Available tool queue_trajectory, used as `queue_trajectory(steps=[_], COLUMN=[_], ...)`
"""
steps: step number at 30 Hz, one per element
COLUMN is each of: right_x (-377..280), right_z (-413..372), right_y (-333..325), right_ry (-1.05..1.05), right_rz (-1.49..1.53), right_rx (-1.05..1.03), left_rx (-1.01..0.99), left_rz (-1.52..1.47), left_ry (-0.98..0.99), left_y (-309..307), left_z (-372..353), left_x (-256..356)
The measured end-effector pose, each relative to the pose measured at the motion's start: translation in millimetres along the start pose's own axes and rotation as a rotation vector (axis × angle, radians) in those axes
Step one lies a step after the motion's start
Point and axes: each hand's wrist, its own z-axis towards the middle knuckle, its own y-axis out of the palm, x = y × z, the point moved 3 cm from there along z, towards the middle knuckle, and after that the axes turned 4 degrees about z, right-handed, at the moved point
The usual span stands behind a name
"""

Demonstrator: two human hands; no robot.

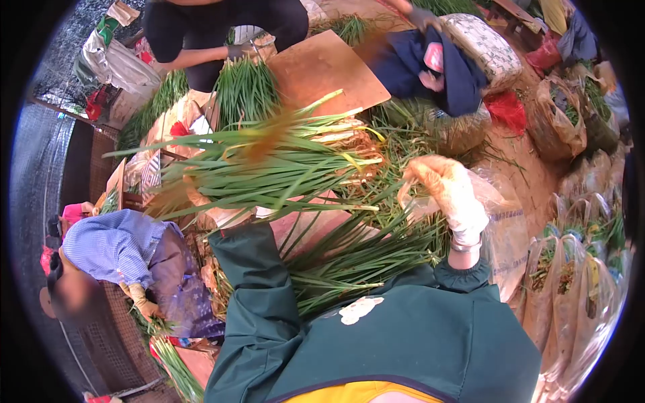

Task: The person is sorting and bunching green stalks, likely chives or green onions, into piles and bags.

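Observation:
A large bunch of spring onions (295,161), with long green leaves and pale rooted ends, lies across the middle of the view. My left hand (225,213), in a pale glove, is closed on its leafy side, the fingers partly hidden by leaves. In a stained glove, my right hand (440,181) is raised to the right of the roots, fingers bent down and gripping a clear plastic bag (507,232). More loose spring onions (363,258) lie between my arms, over a pinkish board (316,228).
Across from me, a person's gloved hand (243,51) is at another bunch (248,91) beside a brown board (322,70). At left, a person in a checked shirt (117,245) bends over greens. Filled plastic bags (564,282) line the right. Trimmings (400,168) cover the ground.

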Motion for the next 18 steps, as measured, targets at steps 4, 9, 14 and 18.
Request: queue_trajectory(steps=[4,9,14,18], right_x=[-13,18,41,33], right_z=[23,66,83,76], right_y=[15,77,88,77], right_ry=[-0.136,0.006,-0.072,-0.100], right_rz=[-0.171,0.409,0.595,0.219], right_rx=[0.196,-0.391,-0.002,-0.022], left_rx=[-0.006,-0.180,-0.353,-0.028], left_rz=[0.033,-0.215,-0.046,0.014], left_ry=[-0.018,-0.306,-0.073,0.104], left_y=[8,-26,-57,-54], left_z=[-2,23,12,-6], left_x=[-6,-10,-27,-29])
